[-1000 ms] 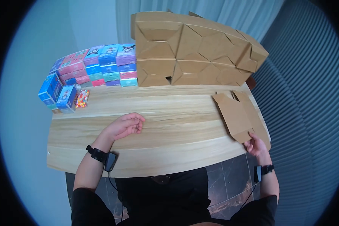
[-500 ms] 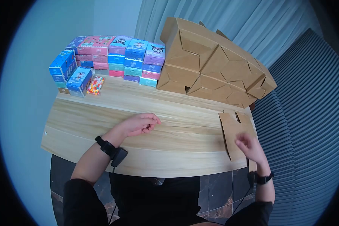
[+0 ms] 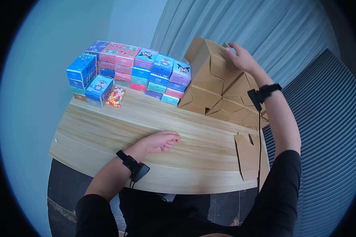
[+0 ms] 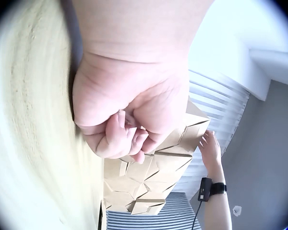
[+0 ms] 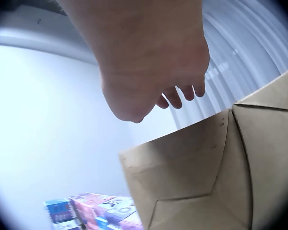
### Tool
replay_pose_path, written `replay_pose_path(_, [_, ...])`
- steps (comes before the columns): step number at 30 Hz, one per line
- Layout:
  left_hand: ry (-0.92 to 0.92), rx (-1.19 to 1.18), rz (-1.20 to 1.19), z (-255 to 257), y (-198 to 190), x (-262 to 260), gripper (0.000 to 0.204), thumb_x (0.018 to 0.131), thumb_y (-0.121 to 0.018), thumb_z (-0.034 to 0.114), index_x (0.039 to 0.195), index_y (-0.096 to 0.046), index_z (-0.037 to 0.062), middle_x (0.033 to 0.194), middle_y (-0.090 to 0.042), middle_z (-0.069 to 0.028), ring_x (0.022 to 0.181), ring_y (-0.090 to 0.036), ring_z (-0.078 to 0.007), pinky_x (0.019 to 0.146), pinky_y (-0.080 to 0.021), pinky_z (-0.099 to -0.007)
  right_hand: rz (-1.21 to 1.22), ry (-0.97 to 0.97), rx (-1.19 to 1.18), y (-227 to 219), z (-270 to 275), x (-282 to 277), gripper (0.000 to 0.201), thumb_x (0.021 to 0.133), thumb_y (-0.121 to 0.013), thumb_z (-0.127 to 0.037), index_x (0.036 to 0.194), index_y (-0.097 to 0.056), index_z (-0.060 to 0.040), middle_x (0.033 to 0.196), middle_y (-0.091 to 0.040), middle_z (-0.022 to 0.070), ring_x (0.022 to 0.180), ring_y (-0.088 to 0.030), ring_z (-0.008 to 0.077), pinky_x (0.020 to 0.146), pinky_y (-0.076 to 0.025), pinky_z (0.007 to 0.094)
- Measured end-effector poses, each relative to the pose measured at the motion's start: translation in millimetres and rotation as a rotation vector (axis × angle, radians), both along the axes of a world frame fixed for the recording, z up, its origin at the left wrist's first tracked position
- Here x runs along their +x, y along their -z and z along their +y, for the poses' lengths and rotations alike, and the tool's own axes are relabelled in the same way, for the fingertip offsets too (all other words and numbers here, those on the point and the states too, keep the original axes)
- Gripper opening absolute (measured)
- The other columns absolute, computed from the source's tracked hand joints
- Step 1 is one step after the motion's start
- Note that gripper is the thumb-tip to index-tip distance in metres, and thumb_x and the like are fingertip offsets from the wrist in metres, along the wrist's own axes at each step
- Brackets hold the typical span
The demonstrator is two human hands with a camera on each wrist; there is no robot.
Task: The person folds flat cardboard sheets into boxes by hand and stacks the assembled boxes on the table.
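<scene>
My right hand is raised over the top edge of the brown cardboard boxes, which stand stacked at the back right of the table. In the right wrist view, the fingers of the right hand point down, slightly spread, above the upper box, with nothing between them. On the wooden table, my left hand rests on its side near the front. The left wrist view shows the fingers of that hand loosely curled with nothing in them.
Stacks of colourful printed boxes stand at the back left. Beside the front blue box lies a clear bag of multicoloured beads. A folded flat cardboard piece lies at the right table edge. Pale curtains hang behind.
My right hand has left the flat cardboard at the right edge and moved up to the top of the stacked boxes. The left hand stays on the table. The head view has turned.
</scene>
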State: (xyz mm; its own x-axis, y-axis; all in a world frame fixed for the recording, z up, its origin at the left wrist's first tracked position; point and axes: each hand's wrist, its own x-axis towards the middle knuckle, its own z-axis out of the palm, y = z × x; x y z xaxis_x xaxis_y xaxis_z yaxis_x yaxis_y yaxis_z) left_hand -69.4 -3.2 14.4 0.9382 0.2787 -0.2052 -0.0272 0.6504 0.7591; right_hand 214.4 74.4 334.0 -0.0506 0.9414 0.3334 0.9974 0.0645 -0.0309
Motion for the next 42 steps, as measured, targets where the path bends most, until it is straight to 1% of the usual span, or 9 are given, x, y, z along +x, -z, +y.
replay_pose_path(6, [0.027, 0.012, 0.001, 2, 1, -1, 0.018, 0.101, -0.049, 0.024, 0.09, -0.051, 0.0091, 0.061, -0.032, 0.0084, 0.05, -0.028, -0.0024, 0.044, -0.019, -0.0206, 0.092, 0.028, -0.173, 1, 71, 19, 0.069, 0.1, -0.04, -0.05, 0.145, -0.037, 0.0029, 0.147, -0.042, 0.0226, 0.137, -0.04, 0.0361, 0.113, -0.032, 0.0402])
replay_pose_path(10, [0.043, 0.028, 0.002, 0, 0, 0, 0.017, 0.1, -0.049, 0.022, 0.089, -0.051, 0.0093, 0.06, -0.032, 0.0082, 0.049, -0.027, -0.0026, 0.043, -0.018, -0.0212, 0.086, 0.062, -0.198, 11, 90, 18, 0.069, 0.1, -0.041, -0.052, 0.143, -0.04, 0.0014, 0.144, -0.046, 0.021, 0.135, -0.042, 0.0322, 0.113, -0.031, 0.0392])
replay_pose_path(13, [0.043, 0.033, 0.007, 0, 0, -1, 0.017, 0.1, -0.049, 0.021, 0.089, -0.05, 0.0092, 0.06, -0.032, 0.0083, 0.048, -0.026, -0.0027, 0.042, -0.018, -0.0213, 0.115, 0.083, -0.283, 8, 91, 12, 0.069, 0.099, -0.042, -0.053, 0.14, -0.045, 0.0017, 0.139, -0.052, 0.0215, 0.131, -0.047, 0.0317, 0.11, -0.034, 0.0387])
replay_pose_path(22, [0.037, 0.027, 0.014, 1, -1, 0, 0.016, 0.1, -0.049, 0.02, 0.088, -0.05, 0.009, 0.059, -0.032, 0.008, 0.047, -0.026, -0.003, 0.042, -0.017, -0.021, 0.064, 0.056, -0.155, -1, 79, 10, 0.067, 0.092, -0.05, -0.057, 0.114, -0.064, 0.0045, 0.108, -0.068, 0.0212, 0.103, -0.064, 0.0315, 0.091, -0.048, 0.0394])
replay_pose_path(32, [0.048, 0.05, 0.004, 1, 0, 0, 0.019, 0.101, -0.048, 0.023, 0.09, -0.05, 0.0085, 0.061, -0.032, 0.0078, 0.049, -0.026, -0.0029, 0.043, -0.018, -0.0204, 0.083, -0.017, -0.281, -39, -5, -24, 0.061, 0.094, -0.051, -0.056, 0.106, -0.067, 0.0017, 0.096, -0.069, 0.0134, 0.089, -0.063, 0.0205, 0.083, -0.048, 0.0348])
replay_pose_path(34, [0.05, 0.055, 0.0, 1, 0, -1, 0.019, 0.101, -0.048, 0.023, 0.09, -0.05, 0.0083, 0.06, -0.031, 0.0078, 0.049, -0.026, -0.0029, 0.044, -0.018, -0.0203, 0.195, -0.048, -0.163, -44, -34, -33, 0.046, 0.1, -0.05, -0.045, 0.094, -0.063, -0.0016, 0.081, -0.06, -0.0005, 0.077, -0.051, 0.0081, 0.071, -0.043, 0.0274])
replay_pose_path(35, [0.046, 0.055, -0.001, 1, 0, -1, 0.019, 0.101, -0.048, 0.023, 0.091, -0.05, 0.008, 0.06, -0.031, 0.0078, 0.05, -0.026, -0.0029, 0.044, -0.018, -0.0201, 0.195, -0.04, -0.156, -45, -49, -32, 0.046, 0.1, -0.05, -0.045, 0.094, -0.063, -0.0016, 0.081, -0.06, -0.0005, 0.077, -0.051, 0.0081, 0.071, -0.043, 0.0274])
replay_pose_path(39, [0.044, 0.061, 0.003, 1, 1, 0, 0.019, 0.102, -0.048, 0.023, 0.092, -0.05, 0.0077, 0.06, -0.031, 0.0076, 0.05, -0.026, -0.003, 0.044, -0.019, -0.02, 0.454, -0.159, -0.052, -41, -120, -32, 0.035, 0.1, -0.055, -0.036, 0.088, -0.059, -0.0039, 0.078, -0.056, -0.0048, 0.073, -0.048, 0.0041, 0.066, -0.043, 0.0238])
replay_pose_path(42, [0.036, 0.063, -0.017, 0, 5, 2, 0.016, 0.1, -0.05, 0.023, 0.096, -0.053, 0.0072, 0.064, -0.034, 0.007, 0.052, -0.029, -0.0035, 0.044, -0.019, -0.0207, 0.834, -0.448, 0.116, -2, -176, -21, 0.019, 0.1, -0.056, -0.022, 0.099, -0.056, -0.0029, 0.087, -0.058, -0.0033, 0.076, -0.052, 0.0043, 0.068, -0.044, 0.0212])
